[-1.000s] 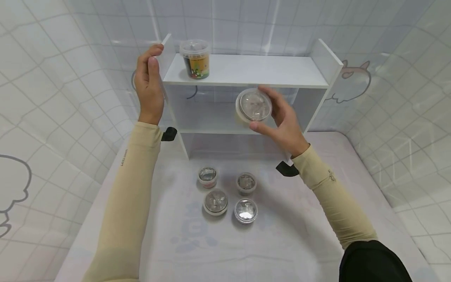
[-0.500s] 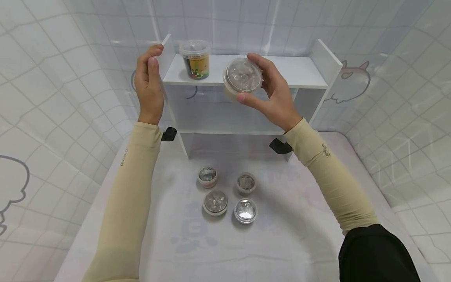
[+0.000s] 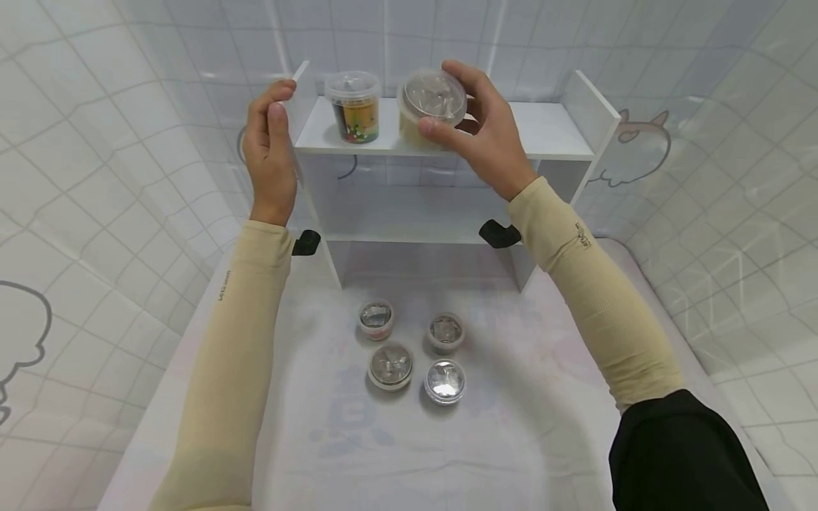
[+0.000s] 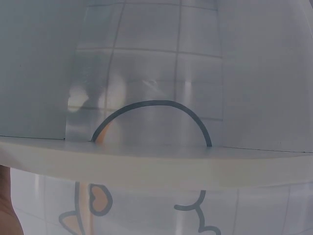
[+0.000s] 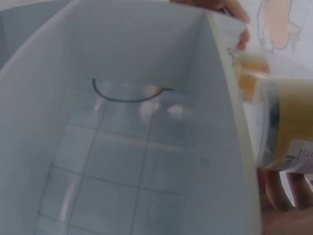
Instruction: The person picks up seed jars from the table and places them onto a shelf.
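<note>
My right hand (image 3: 492, 138) grips a clear-lidded plastic tub (image 3: 415, 117) from its right side, thumb at the front and fingers behind. It is at the top board of a white shelf (image 3: 533, 131), slightly tilted toward me. In the right wrist view the tub (image 5: 296, 117) shows a yellow label. Just left of it, a second lidded tub (image 3: 358, 117) with a yellow and green label stands upright on the top board. My left hand (image 3: 273, 152) holds the front of the shelf's left side panel near its top. The left wrist view shows only that hand's edge (image 4: 7, 208).
Several small round lidded tubs (image 3: 390, 367) stand on the white cloth (image 3: 358, 447) in front of the shelf. The shelf's right side panel (image 3: 591, 110) rises above the top board. A lower board (image 3: 409, 223) runs beneath it. White tile-patterned sheeting (image 3: 722, 177) surrounds the area.
My right hand has raised the tub from in front of the middle opening up to the top board, moving it left beside the second tub. My left hand has stayed put.
</note>
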Tool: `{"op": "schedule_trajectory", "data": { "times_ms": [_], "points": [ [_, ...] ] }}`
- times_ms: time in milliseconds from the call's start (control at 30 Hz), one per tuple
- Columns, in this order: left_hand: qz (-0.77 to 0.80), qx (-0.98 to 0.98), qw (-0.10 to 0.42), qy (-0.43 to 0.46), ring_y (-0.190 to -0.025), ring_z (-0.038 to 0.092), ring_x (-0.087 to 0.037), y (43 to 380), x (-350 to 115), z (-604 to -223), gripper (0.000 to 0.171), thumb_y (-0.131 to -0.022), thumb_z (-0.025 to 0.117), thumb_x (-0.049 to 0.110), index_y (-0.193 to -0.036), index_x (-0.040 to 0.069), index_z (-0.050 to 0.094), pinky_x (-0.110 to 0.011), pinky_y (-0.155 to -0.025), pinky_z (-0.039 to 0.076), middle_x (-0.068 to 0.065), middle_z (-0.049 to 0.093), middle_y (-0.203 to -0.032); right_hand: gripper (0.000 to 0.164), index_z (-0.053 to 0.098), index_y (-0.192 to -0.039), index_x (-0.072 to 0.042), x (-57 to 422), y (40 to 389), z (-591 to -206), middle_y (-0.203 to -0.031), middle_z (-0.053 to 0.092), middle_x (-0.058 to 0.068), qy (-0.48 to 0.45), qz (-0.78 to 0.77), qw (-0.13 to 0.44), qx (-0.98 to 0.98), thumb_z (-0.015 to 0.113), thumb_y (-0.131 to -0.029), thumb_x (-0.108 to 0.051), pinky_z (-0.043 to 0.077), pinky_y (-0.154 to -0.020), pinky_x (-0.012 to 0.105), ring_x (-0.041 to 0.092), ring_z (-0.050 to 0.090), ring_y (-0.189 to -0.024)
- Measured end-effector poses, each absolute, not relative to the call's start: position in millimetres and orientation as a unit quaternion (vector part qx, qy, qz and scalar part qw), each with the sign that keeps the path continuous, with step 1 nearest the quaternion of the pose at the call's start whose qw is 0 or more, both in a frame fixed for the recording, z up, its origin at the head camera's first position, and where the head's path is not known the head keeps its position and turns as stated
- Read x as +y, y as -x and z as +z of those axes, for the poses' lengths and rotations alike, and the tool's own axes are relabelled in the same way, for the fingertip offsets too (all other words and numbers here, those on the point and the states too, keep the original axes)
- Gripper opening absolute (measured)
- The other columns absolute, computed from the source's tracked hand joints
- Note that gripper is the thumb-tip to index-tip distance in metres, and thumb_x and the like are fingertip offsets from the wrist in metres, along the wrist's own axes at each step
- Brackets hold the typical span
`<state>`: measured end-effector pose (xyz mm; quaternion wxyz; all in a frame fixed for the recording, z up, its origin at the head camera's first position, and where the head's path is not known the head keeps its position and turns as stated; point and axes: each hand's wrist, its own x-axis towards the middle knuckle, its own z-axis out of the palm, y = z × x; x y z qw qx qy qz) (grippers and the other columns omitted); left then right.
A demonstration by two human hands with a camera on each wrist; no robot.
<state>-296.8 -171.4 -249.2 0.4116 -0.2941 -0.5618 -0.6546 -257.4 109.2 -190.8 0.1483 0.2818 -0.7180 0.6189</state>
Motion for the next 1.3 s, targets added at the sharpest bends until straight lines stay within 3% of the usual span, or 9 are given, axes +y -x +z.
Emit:
{"op": "schedule_trajectory", "data": {
  "times_ms": [267, 733, 1000, 1300],
  "points": [
    [-0.651, -0.565, 0.413, 0.294, -0.132, 0.051, -0.024, 296, -171, -250, 0.029, -0.106, 0.037, -0.006, -0.119, -0.002, 0.063, -0.037, -0.119, 0.031, -0.016, 0.062, -0.131, 0.079, 0.044, -0.152, -0.015, 114, 296, -198, -0.14, 0.051, 0.002, -0.24, 0.599, 0.131, -0.752, 0.084, -0.083, -0.02, 0.05, -0.102, 0.029, 0.021, 0.056, -0.121],
    [-0.645, -0.571, 0.422, 0.282, -0.132, 0.051, -0.022, 294, -174, -247, 0.029, -0.106, 0.038, -0.006, -0.118, -0.001, 0.063, -0.036, -0.119, 0.031, -0.015, 0.063, -0.129, 0.079, 0.039, -0.154, -0.024, 106, 303, -180, -0.146, 0.047, -0.003, -0.183, 0.525, 0.063, -0.829, 0.079, -0.087, -0.041, 0.045, -0.1, 0.025, 0.018, 0.052, -0.122],
    [-0.647, -0.571, 0.419, 0.282, -0.132, 0.051, -0.022, 292, -174, -249, 0.029, -0.106, 0.038, -0.007, -0.118, 0.0, 0.064, -0.037, -0.12, 0.031, -0.014, 0.064, -0.129, 0.078, 0.04, -0.154, -0.022, 108, 303, -177, -0.145, 0.049, -0.001, -0.181, 0.517, 0.044, -0.836, 0.077, -0.089, -0.042, 0.045, -0.098, 0.024, 0.017, 0.052, -0.118],
    [-0.643, -0.573, 0.422, 0.284, -0.132, 0.051, -0.023, 292, -173, -247, 0.029, -0.106, 0.038, -0.007, -0.118, -0.001, 0.064, -0.037, -0.119, 0.032, -0.015, 0.064, -0.129, 0.079, 0.041, -0.154, -0.022, 107, 301, -169, -0.144, 0.05, -0.002, -0.159, 0.528, 0.005, -0.834, 0.079, -0.087, -0.042, 0.043, -0.104, 0.023, 0.015, 0.049, -0.126]
  ]
}}
